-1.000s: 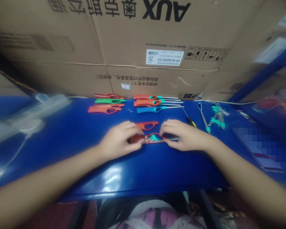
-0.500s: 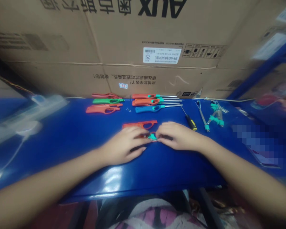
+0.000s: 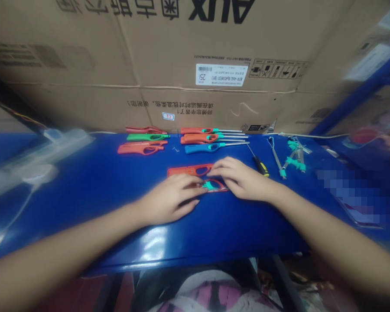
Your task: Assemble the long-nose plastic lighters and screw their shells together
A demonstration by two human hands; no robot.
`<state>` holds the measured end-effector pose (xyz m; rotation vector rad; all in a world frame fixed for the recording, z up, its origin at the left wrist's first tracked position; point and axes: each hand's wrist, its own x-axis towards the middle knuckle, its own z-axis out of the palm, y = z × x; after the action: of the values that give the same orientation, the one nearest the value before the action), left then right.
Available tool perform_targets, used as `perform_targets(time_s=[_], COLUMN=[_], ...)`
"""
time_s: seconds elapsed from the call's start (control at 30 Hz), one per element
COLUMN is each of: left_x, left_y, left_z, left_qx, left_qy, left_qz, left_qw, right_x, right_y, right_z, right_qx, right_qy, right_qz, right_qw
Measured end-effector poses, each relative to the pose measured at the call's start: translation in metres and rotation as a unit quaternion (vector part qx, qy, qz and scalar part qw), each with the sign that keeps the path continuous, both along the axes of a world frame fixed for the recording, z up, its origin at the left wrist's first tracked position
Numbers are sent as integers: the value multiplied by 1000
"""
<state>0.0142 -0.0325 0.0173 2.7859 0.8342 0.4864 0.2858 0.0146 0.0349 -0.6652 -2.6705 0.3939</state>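
Note:
My left hand (image 3: 169, 198) lies over the handle end of a red lighter body (image 3: 214, 186) with a teal trigger, fingers curled down on it on the blue table (image 3: 100, 190). My right hand (image 3: 238, 177) rests at the other end of that lighter body, fingertips reaching toward a loose orange shell half (image 3: 190, 170) just behind it. The lighter's middle shows between the two hands; its ends are hidden.
At the back lie loose shell halves, red (image 3: 144, 129), green (image 3: 147, 137) and orange (image 3: 141, 148), beside assembled lighters (image 3: 211, 138). A yellow-handled screwdriver (image 3: 258, 162) and teal-tipped metal parts (image 3: 290, 158) lie right. A large cardboard box (image 3: 195, 65) walls the back. White cable at left.
My right hand has shifted back and left, its fingers now at the orange shell half. My left hand has stayed on the lighter body, which shows more of its red frame.

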Motion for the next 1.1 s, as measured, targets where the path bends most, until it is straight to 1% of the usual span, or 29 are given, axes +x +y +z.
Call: perform_targets(time_s=[0.07, 0.17, 0.23, 0.4, 0.53, 0.63, 0.7, 0.77, 0.83, 0.9, 0.93, 0.97, 1.0, 1.03, 1.1], left_x=[0, 0, 0, -1, -1, -2, -4, -8, -11, -13, -13, -13, -13, -13, -12], left_y=[0, 1, 1, 0, 1, 3, 6, 8, 10, 11, 10, 10, 10, 10, 9], left_z=[0, -1, -1, 0, 1, 2, 4, 6, 9, 12, 13, 13, 13, 13, 11], left_qx=[-2, -5, -5, 0, 4, 34, 77, 126, 161, 167, 162, 155, 148, 141, 127], left_qy=[-8, -19, -25, -34, -62, -89, -93, -81, -65, -51, -47, -46, -47, -49, -56], left_qz=[-2, -1, 2, 18, 38, 61, 80, 101, 106, 93, 84, 77, 72, 70, 67], left_qw=[1000, 1000, 1000, 999, 997, 994, 990, 984, 979, 980, 982, 984, 985, 986, 988], right_x=[2, 4, 5, 6, 8, 7, 3, -2, -8, -13, -14, -15, -16, -16, -15], right_y=[3, 5, 6, 6, 8, 8, 6, 3, 0, -3, -4, -5, -5, -5, -6], right_z=[-4, -11, -11, -3, 3, 4, 4, 4, 3, 3, 2, 2, 2, 2, 1], right_qx=[18, 11, 7, 39, 47, 36, -12, -111, -240, -354, -392, -418, -431, -434, -426], right_qy=[-27, -79, -90, -98, -122, -86, -9, 94, 180, 225, 234, 237, 236, 233, 220], right_qz=[-24, -52, -68, -117, -150, -172, -193, -207, -206, -199, -199, -201, -205, -209, -213], right_qw=[999, 995, 994, 988, 980, 981, 981, 967, 931, 886, 867, 854, 847, 845, 851])
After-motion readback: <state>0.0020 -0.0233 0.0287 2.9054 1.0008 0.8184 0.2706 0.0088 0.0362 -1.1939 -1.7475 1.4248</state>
